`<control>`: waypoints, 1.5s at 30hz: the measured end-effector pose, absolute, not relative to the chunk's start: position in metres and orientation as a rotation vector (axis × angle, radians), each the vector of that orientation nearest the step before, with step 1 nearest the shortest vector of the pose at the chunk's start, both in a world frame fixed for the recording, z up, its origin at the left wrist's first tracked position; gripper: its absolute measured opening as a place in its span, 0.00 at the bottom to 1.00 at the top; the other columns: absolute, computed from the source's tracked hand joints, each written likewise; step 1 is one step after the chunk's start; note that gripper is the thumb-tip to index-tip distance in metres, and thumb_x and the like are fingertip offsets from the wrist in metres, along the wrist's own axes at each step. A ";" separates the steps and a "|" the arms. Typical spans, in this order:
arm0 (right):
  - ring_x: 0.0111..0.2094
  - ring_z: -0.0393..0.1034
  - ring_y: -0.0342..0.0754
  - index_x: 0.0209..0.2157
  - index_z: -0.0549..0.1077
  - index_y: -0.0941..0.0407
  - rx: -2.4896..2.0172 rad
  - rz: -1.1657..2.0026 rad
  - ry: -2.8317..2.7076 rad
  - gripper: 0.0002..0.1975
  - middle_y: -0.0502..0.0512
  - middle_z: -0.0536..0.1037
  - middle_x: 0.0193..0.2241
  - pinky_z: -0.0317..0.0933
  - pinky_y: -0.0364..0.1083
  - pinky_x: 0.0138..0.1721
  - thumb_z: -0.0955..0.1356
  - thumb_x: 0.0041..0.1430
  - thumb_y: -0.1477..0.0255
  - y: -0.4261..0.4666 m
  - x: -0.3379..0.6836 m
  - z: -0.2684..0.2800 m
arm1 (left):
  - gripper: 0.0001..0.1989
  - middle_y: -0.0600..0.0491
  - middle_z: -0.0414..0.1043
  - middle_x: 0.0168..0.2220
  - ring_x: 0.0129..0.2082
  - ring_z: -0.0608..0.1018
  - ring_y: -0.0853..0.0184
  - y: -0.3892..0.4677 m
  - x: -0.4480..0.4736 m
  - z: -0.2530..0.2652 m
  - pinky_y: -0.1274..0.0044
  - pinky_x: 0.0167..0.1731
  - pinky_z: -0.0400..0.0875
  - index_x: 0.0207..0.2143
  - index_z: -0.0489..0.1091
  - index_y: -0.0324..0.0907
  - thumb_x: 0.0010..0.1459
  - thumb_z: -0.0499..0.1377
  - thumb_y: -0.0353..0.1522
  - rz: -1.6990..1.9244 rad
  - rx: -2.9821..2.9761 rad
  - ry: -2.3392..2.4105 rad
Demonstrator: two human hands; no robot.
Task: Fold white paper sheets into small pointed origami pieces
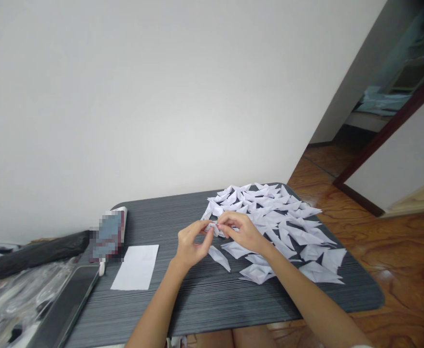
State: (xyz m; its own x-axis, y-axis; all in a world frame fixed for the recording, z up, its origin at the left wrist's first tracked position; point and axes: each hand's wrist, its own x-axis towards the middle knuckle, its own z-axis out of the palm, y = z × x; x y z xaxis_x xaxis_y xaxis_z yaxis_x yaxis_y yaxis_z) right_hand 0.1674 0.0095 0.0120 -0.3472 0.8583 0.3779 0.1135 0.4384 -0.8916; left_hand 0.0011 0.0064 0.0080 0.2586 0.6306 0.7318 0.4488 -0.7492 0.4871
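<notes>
Two hands, left [193, 244] and right [244, 233], pinch one folded paper [216, 231] in nearly closed fingertips above the table [197, 309]; fingers hide its direction and long axis; one flat sheet [135, 267] lies left, dozens of overlapping paper shapes [266, 212] right

Dark streaked table [212, 309] under folded white papers [302, 236], a flat sheet [135, 268], a dark-screened device [72, 299]

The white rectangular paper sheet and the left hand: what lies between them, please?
In the head view, bare dark grey tabletop lies between the sheet and the left hand.
</notes>
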 end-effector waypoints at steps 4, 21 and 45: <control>0.26 0.63 0.41 0.25 0.69 0.58 -0.821 0.765 -1.792 0.07 0.54 0.70 0.28 0.60 0.41 0.25 0.63 0.55 0.73 0.010 0.167 0.012 | 0.06 0.51 0.75 0.27 0.21 0.75 0.73 0.008 0.002 0.008 0.83 0.25 0.71 0.32 0.70 0.36 0.50 0.55 0.26 1.520 2.341 1.029; 0.30 0.67 0.45 0.42 0.67 0.56 -1.051 0.271 -1.978 0.14 0.56 0.71 0.34 0.63 0.44 0.33 0.61 0.53 0.79 -0.001 0.156 0.008 | 0.12 0.48 0.74 0.30 0.27 0.76 0.70 0.013 0.004 -0.005 0.80 0.29 0.72 0.41 0.67 0.35 0.52 0.54 0.26 1.389 2.512 1.017; 0.20 0.63 0.40 0.31 0.68 0.57 -1.001 0.566 -1.733 0.04 0.50 0.70 0.23 0.61 0.39 0.23 0.64 0.51 0.76 0.005 0.158 0.008 | 0.06 0.50 0.76 0.27 0.23 0.77 0.70 0.016 -0.001 0.006 0.80 0.26 0.73 0.31 0.72 0.38 0.53 0.56 0.29 1.302 2.161 1.024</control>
